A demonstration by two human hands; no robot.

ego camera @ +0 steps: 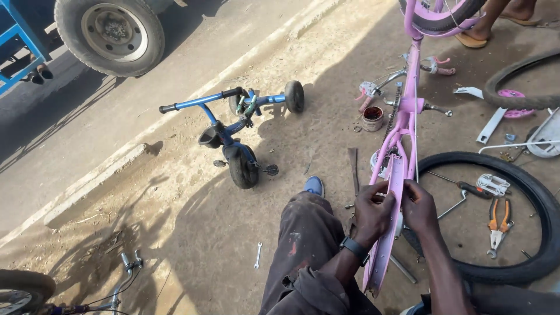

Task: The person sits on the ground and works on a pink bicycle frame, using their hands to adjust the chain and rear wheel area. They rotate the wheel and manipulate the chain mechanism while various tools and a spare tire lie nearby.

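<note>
Both hands [396,207] grip pink mudguard [386,233] between them, over black tyre [539,198].

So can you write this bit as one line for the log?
left hand: grips pink mudguard | right hand: grips it too | pink bike frame: on ground | pliers: inside tyre

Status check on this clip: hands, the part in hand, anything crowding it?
Left hand and right hand both gripping pink fender. Fender against pink bike frame. Black tyre and pliers close right.

Left hand [373,211] and right hand [417,205] gripping pink mudguard [389,221] between them; black tyre [525,269] just right; pliers [497,224] inside.
</note>
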